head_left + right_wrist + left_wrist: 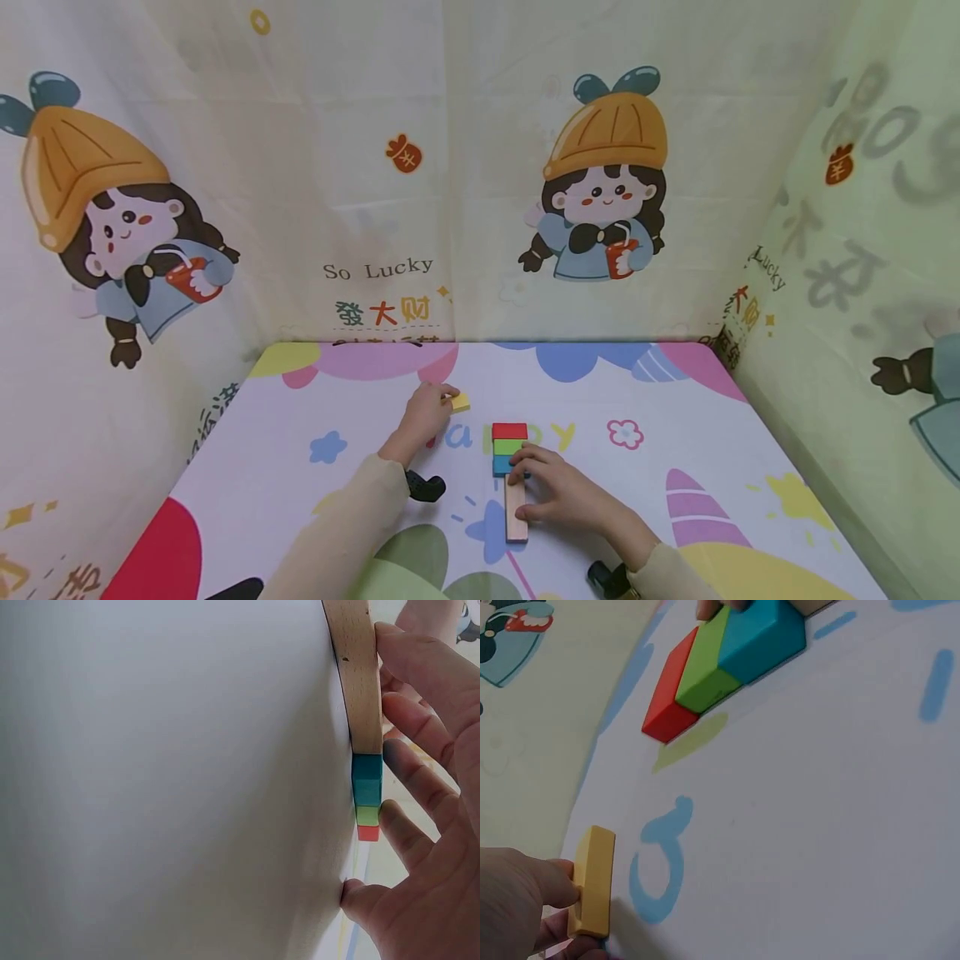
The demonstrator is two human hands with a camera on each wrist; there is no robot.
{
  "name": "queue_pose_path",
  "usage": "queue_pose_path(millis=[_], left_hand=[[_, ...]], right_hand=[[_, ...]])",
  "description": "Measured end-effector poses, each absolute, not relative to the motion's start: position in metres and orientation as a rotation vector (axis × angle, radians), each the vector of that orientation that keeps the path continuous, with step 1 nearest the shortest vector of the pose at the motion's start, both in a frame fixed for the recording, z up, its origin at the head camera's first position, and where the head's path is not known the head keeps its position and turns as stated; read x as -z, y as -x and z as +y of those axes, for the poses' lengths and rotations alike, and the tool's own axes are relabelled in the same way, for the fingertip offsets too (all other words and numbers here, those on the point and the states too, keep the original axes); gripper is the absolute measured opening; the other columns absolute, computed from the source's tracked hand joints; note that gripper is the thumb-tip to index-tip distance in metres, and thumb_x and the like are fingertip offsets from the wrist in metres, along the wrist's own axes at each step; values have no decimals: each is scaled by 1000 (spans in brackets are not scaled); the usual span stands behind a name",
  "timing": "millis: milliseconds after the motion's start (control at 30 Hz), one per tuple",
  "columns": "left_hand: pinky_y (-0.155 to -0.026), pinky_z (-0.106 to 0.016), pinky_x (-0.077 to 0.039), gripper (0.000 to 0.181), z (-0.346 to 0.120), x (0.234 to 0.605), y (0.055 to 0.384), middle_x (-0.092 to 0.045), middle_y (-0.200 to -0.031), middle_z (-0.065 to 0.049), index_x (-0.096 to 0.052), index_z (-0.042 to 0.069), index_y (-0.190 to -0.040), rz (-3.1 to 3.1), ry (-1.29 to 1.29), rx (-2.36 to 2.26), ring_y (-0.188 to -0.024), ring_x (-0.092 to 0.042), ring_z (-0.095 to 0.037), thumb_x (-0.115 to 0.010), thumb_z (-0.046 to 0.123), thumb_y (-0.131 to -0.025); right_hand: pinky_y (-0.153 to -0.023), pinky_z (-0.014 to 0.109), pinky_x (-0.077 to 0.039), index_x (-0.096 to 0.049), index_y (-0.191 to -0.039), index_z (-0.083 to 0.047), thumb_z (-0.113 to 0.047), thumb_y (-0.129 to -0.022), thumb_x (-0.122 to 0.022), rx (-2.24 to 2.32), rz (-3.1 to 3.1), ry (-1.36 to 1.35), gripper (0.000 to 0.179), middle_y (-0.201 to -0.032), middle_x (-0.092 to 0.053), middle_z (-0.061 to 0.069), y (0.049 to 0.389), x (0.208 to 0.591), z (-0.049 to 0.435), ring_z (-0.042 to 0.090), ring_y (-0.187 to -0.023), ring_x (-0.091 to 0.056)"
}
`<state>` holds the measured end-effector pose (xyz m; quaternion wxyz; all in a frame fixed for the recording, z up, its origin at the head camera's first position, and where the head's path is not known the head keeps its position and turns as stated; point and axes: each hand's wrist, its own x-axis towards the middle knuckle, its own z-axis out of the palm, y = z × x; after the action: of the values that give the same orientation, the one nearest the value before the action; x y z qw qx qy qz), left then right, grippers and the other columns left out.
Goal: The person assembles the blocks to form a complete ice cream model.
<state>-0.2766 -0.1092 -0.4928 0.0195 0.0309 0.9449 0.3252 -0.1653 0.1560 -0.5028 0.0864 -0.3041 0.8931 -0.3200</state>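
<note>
My left hand (429, 414) pinches a small yellow block (461, 403) between thumb and fingers, at the table's far middle-left; the left wrist view shows the yellow block (594, 883) from its side. To its right, a red block (510, 430), a green block (508, 447) and a blue block (501, 466) lie touching in a row. A plain wooden block (515, 517) continues from the blue one towards me. My right hand (562, 492) rests lightly along this row, fingers spread and touching the blue and wooden blocks (360, 682). It partly covers the blue block.
The table (585, 533) has a printed cover with flowers, letters and coloured shapes. Patterned cloth (480, 200) hangs behind it and at both sides. A black wrist strap piece (426, 487) sits at the left sleeve, another dark one (606, 579) at the right.
</note>
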Motion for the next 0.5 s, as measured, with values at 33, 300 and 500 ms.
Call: queue_pose_path(millis=[33, 300, 500], left_hand=[[-101, -48, -51, 29, -106, 493, 277, -63, -126, -17, -75, 11, -123, 2929, -104, -1010, -115, -60, -30, -60, 5, -99], [-96, -44, -53, 28, -81, 490, 275, -61, -125, -17, -75, 11, -124, 2881, -144, -1034, -110, -58, -29, -60, 8, -101], [-89, -39, -54, 28, -66, 491, 273, -61, -115, -13, -77, 12, -123, 2888, -225, -1022, -100, -57, -22, -61, 8, -100]], right_hand=[[-114, 49, -42, -67, -110, -31, -36, -86, -85, 951, 2664, 904, 30, -136, -57, -7, 165, 503, 156, 21, -134, -48], [-113, 48, -43, -67, -109, -31, -38, -86, -85, 949, 2677, 933, 30, -135, -58, -7, 167, 506, 158, 21, -132, -50], [-114, 48, -43, -66, -108, -31, -37, -86, -85, 961, 2665, 942, 29, -135, -57, -7, 168, 507, 157, 21, -132, -50]])
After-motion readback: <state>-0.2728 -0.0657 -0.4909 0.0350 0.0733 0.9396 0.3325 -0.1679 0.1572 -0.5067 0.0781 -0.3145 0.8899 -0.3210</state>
